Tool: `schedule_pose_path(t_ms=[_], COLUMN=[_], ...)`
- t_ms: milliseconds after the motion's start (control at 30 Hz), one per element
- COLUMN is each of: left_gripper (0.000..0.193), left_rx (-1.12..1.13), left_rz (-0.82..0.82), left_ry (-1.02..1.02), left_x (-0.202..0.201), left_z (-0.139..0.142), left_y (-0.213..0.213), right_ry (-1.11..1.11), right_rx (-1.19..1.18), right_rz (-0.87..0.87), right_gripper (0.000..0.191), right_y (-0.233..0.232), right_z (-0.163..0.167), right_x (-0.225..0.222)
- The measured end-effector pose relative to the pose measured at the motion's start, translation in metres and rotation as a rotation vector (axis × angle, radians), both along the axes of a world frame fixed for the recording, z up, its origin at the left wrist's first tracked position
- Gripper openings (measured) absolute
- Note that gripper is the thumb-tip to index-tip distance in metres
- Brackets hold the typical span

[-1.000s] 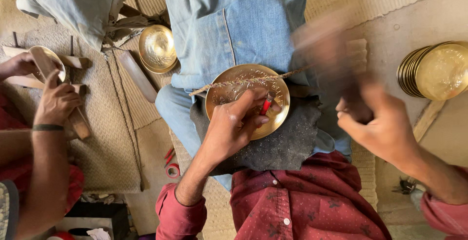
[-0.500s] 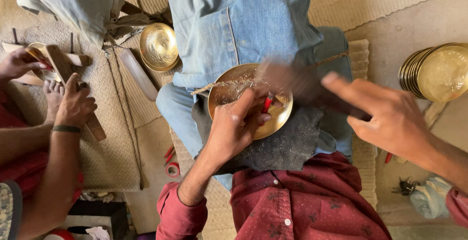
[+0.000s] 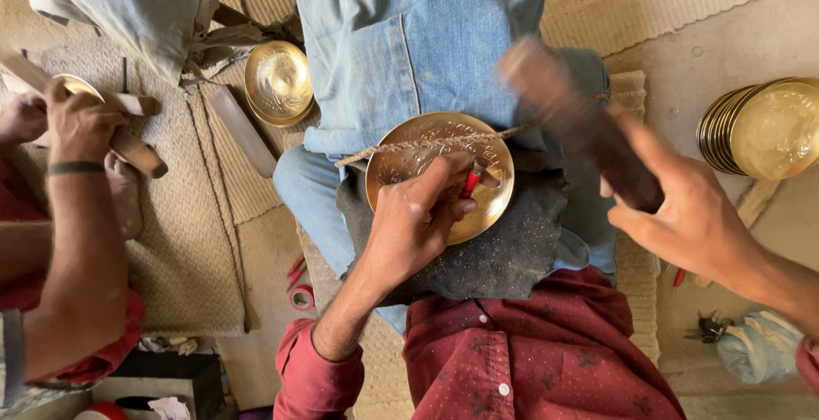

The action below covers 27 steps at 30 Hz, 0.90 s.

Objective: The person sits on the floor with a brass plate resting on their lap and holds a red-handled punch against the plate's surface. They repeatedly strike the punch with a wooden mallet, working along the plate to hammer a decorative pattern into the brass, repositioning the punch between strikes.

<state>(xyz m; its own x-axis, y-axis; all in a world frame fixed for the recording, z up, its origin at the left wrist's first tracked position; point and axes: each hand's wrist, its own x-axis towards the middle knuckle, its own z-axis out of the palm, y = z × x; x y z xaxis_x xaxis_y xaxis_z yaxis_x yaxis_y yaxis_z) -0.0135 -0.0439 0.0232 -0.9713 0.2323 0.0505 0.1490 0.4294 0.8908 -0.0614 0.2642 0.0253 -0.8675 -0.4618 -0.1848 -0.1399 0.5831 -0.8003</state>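
Woven straw mats (image 3: 183,241) cover a bare concrete floor (image 3: 725,53). On the mats lie a brass bowl (image 3: 277,83), a flat wooden stick (image 3: 241,130) and a red tape roll (image 3: 300,297). A stack of brass plates (image 3: 759,130), a bunch of keys (image 3: 704,328) and a pale cloth bundle (image 3: 759,345) rest on the concrete.

A twisted cord (image 3: 426,143) is lying across the far half of the brass plate (image 3: 490,207), barring a low pass there. The left hand (image 3: 409,228) is covering the plate's near left, and the right hand (image 3: 691,215) with its dark wooden mallet (image 3: 580,121) is filling the air to the right. Bare floor is lying open between the mallet and the stacked brass plates (image 3: 759,130) at far right.
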Motion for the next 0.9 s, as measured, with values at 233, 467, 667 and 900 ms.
schedule_pose_path(t_ms=[233, 467, 667, 900], left_gripper=[0.044, 0.045, 0.043, 0.042], left_rx=[0.007, -0.003, -0.01, 0.166], left_rz=[0.0, -0.009, -0.01, -0.006], left_ry=[0.013, 0.034, 0.036, -0.162], left_x=[0.0, -0.001, -0.001, -0.001], left_z=[0.0, 0.001, 0.0, -0.003], left_y=[0.0, 0.0, -0.001, 0.002], right_ry=[0.163, 0.214, 0.16, 0.19], right_rx=[0.119, 0.261, 0.261, 0.158], right_rz=[0.109, 0.206, 0.188, 0.006], right_gripper=[0.094, 0.094, 0.095, 0.095], right_y=[-0.003, -0.004, 0.0, 0.001], right_z=[-0.002, -0.002, -0.009, -0.005], right_x=[-0.003, -0.004, -0.001, 0.003])
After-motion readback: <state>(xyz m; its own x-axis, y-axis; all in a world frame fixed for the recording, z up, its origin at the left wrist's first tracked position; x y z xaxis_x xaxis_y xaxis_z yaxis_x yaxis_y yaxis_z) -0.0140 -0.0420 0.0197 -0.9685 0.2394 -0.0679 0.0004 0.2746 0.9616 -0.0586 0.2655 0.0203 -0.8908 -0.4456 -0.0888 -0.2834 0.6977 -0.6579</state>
